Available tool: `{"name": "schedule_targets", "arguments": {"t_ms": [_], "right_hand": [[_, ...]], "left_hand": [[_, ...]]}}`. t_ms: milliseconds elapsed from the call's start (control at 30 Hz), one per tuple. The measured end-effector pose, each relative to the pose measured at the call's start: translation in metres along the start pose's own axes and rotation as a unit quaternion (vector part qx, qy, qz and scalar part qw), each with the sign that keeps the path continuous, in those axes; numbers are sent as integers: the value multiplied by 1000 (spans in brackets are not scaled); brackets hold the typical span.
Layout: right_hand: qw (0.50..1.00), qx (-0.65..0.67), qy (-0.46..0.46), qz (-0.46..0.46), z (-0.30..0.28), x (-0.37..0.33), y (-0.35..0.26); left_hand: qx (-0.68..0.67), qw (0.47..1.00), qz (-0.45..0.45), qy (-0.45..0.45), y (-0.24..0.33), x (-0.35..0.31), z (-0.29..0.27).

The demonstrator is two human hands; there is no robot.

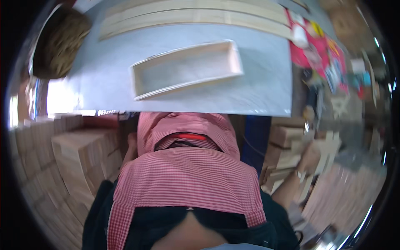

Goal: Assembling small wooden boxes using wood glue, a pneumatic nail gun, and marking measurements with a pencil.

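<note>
My right hand [309,160] reaches out low on the right, among pale wooden pieces [327,152] stacked there. Its fingers look closed around one of them, though the picture is blurred there. Only a sliver of my left hand [131,146] shows, beside my red checked apron [187,175] and next to a stack of wooden blocks [83,158]. Its fingers are hidden. On the pale grey table [258,83] ahead lies a long shallow wooden tray [187,68], with nothing in it.
Long wooden slats [196,16] lie along the table's far side. A woven brown basket [58,41] sits at the far left. Red packets and small items [318,50] crowd the right end. More wooden blocks [287,137] are stacked below the table's right corner.
</note>
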State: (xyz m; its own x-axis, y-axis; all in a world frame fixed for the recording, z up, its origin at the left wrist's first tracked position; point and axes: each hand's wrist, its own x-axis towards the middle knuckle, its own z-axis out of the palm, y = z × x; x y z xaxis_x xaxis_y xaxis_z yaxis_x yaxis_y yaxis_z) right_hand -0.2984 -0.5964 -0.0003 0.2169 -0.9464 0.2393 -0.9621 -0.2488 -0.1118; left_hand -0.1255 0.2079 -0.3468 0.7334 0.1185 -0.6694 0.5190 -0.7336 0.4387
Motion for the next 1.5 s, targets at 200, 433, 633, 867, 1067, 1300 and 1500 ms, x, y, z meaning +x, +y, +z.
{"name": "schedule_targets", "arguments": {"t_ms": [200, 433, 633, 867, 1067, 1300, 1500], "right_hand": [[956, 223, 181, -51, -52, 15, -90], [766, 435, -88, -465, -96, -37, -291], [583, 339, -176, -717, -128, -118, -402], [433, 214, -212, -850, -138, -178, -440], [437, 165, -201, -861, -129, -183, -447], [443, 142, -203, -862, -127, -182, -449], [431, 136, -197, -870, -110, -178, -456]], "left_hand": [[-13, 999, -41, 15, 79, -89, -38], [-76, 991, -31, 104, 85, -133, -28], [-38, 970, -97, 222, 129, -172, -62], [-10, 822, 221, 525, 261, -235, -117], [2, 888, 256, 382, 310, -227, -148], [-58, 850, 351, 387, 358, -210, -148], [-1, 840, 369, 398, 364, -204, -143]]}}
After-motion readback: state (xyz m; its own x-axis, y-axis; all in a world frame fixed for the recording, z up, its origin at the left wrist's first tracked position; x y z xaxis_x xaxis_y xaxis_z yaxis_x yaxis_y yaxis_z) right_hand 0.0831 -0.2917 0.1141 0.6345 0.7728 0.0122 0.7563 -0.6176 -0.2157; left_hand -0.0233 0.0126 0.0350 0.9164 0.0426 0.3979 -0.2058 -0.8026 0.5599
